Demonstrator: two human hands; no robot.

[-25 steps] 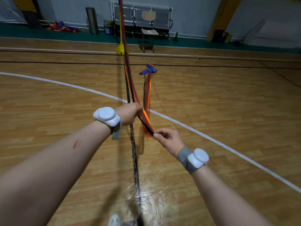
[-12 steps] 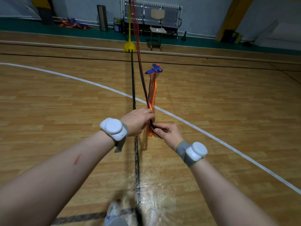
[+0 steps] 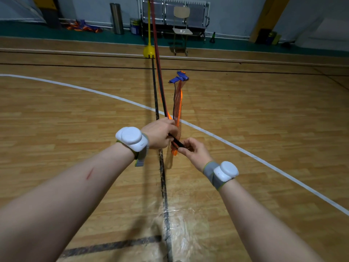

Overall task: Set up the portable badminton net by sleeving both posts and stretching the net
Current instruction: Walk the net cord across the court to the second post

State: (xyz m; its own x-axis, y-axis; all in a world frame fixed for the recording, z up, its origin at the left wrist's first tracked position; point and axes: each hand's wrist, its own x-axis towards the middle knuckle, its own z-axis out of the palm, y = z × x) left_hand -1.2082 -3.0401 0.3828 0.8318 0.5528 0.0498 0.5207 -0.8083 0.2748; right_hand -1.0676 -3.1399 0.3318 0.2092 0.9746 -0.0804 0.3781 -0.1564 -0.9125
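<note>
An orange mesh badminton net (image 3: 177,108) with a black edge band runs from my hands away to a yellow post (image 3: 149,25) on a yellow base (image 3: 149,52) at the far side of the court. My left hand (image 3: 160,134) grips the bunched net and its black band. Just below it, my right hand (image 3: 192,151) pinches the black end of the band. A loose fold of the net trails back along the floor to a blue piece (image 3: 179,78).
A wooden gym floor with a white curved line (image 3: 245,152) and a black line (image 3: 162,176) lies beneath. A chair (image 3: 182,31), a metal bench (image 3: 170,12), a grey bin (image 3: 117,17) and coloured gear (image 3: 83,27) stand along the far wall.
My hands have drawn closer together on the net's end, and my view has shifted so the far post sits further right.
</note>
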